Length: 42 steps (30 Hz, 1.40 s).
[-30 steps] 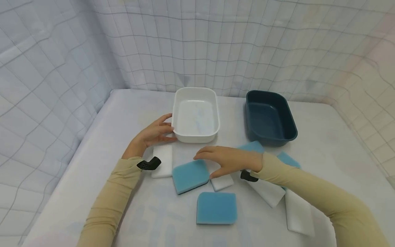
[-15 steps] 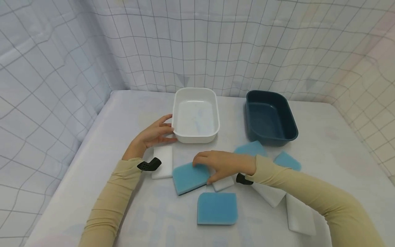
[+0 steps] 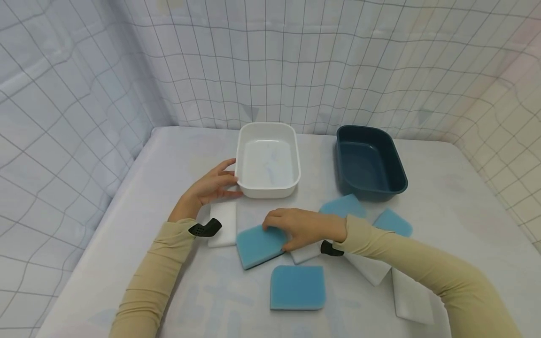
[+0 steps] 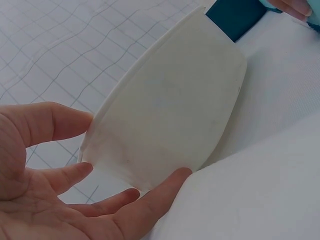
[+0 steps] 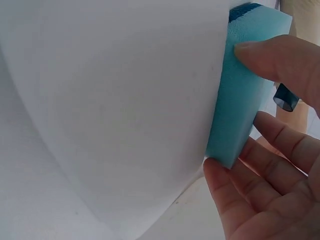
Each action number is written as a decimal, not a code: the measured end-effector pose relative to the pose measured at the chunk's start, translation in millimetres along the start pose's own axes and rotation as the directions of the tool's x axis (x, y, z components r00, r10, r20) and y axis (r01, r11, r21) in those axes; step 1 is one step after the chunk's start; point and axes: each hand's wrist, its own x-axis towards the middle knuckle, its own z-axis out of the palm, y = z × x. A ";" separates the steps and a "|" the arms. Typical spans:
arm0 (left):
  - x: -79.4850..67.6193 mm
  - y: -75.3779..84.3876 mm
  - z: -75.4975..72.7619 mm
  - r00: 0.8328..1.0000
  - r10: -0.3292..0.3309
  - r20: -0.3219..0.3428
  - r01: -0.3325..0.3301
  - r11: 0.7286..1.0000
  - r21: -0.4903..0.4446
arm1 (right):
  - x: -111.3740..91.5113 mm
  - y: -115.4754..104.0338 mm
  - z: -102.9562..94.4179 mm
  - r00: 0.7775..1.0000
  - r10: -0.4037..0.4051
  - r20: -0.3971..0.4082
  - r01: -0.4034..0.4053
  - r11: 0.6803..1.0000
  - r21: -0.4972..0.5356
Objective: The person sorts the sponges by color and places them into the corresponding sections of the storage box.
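Note:
My left hand (image 3: 211, 185) rests its fingertips on the left side of a white plastic bin (image 3: 270, 192), its fingers relaxed. In the left wrist view they touch the bin's wall (image 4: 165, 95) near one end. My right hand (image 3: 302, 227) pinches the right end of a blue sponge (image 3: 257, 246) with a dark underside. Thumb and fingers lie on opposite edges of that sponge (image 5: 235, 105) in the right wrist view. A white sponge (image 3: 306, 254) lies partly hidden under the right hand. Another white sponge (image 3: 226, 224) lies below the left hand.
A dark blue bin (image 3: 367, 193) stands at the back right. Around my right forearm lie two blue sponges (image 3: 393, 222) and two white sponges (image 3: 412, 300). One more blue sponge (image 3: 297, 287) lies in front. Grid-patterned cloth walls (image 3: 270, 61) enclose the table's back and sides.
My right hand has come down and slightly toward me onto the blue sponge, and its thumb and fingers have closed on the sponge's edges. The left hand stays at the white bin.

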 end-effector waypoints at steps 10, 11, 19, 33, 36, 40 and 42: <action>0.6 -0.6 1.3 1.000 0.001 -0.013 -0.001 1.000 -0.002 | -3.4 2.6 -1.8 0.994 -0.059 -0.088 0.060 0.998 0.011; 0.4 -0.4 1.5 1.000 0.002 -0.014 -0.002 1.000 0.000 | -3.9 2.5 -3.0 0.993 -0.061 -0.099 0.063 0.998 0.017; 0.9 -0.2 2.7 0.999 0.014 -0.035 -0.012 0.999 0.050 | -9.6 4.4 -11.2 0.984 -0.054 -0.168 0.061 0.998 0.034; 2.8 -0.3 6.7 0.998 0.023 -0.066 -0.018 0.996 0.088 | -24.6 13.9 -25.6 0.976 0.010 -0.218 -0.006 1.000 0.016; 2.3 0.3 7.5 0.998 0.029 -0.056 -0.023 0.994 0.106 | -28.1 16.9 -29.2 0.973 0.028 -0.230 -0.024 1.000 0.019; 2.2 0.7 7.8 0.998 0.039 -0.041 -0.034 0.992 0.122 | -33.2 20.7 -35.0 0.969 0.058 -0.241 -0.052 0.998 0.032; 2.0 1.0 7.8 0.998 0.046 -0.035 -0.041 0.991 0.126 | -35.3 22.8 -38.5 0.967 0.081 -0.242 -0.073 0.996 0.041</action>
